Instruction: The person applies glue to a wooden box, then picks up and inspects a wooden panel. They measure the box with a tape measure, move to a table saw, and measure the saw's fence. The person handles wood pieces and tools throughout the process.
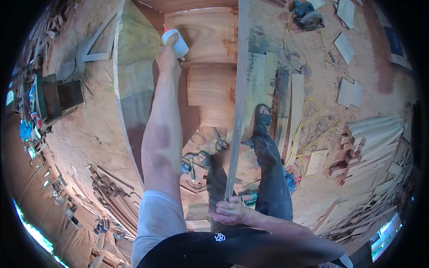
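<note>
My left arm reaches far forward into a wooden cabinet frame point(212, 29). My left hand point(169, 48) is closed round a white squeeze bottle point(179, 47) with a red tip, which points toward the left side panel point(138, 38). The bottle lies tilted over the inner face of the boards. Close to my body, my right hand point(232, 211) is wrapped round the near end of the long right side board point(239, 111), seen edge-on. Crosswise boards point(210, 89) run between the two sides.
Pliers point(220, 142) and a hammer point(192, 169) lie on the ground between the panels. A circular saw point(308, 18) with a yellow cord point(308, 120) is at the far right. Stacked timber point(371, 143) stands at the right, and more strips point(114, 196) lie at the left.
</note>
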The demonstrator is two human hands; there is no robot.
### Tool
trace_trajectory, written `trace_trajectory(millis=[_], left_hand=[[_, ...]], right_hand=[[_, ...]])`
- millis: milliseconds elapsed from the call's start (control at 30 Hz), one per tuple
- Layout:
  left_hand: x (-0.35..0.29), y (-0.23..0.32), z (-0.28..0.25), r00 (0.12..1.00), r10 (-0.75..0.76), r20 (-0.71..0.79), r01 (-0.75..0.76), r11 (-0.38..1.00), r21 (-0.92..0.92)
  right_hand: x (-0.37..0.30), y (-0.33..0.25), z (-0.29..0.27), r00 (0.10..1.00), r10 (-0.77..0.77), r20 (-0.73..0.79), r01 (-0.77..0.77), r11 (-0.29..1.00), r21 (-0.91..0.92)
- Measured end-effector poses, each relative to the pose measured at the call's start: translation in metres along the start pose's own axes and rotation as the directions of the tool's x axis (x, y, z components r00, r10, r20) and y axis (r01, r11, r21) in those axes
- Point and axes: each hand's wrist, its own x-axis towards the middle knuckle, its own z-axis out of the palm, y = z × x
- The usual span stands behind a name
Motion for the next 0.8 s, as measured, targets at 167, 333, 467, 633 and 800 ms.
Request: trace_trajectory(millis=[167,333,467,633,800], left_hand=[[0.050,0.004,0.019,0.995,-0.084,-0.049,0.083,0.996,-0.006],[0.069,0.009,0.025,0.982,-0.136,-0.128,0.139,0.990,0.016],[0.069,0.014,0.026,0.979,-0.162,-0.123,0.163,0.987,0.004],[0.067,0.009,0.028,0.983,-0.127,-0.131,0.124,0.992,-0.031],[0.071,0.005,0.027,0.983,-0.126,-0.132,0.124,0.992,-0.017]], right_hand=[[0.003,0.000,-0.003,1.000,0.005,-0.001,-0.005,0.999,0.036],[0.007,0.000,-0.005,1.000,0.009,-0.007,-0.009,0.999,0.034],[0.007,0.000,-0.005,1.000,0.011,-0.002,-0.011,1.000,0.008],[0.007,0.002,-0.002,1.000,-0.007,-0.021,0.007,1.000,-0.029],[0.010,0.004,-0.003,1.000,-0.015,-0.025,0.014,0.999,-0.037]])
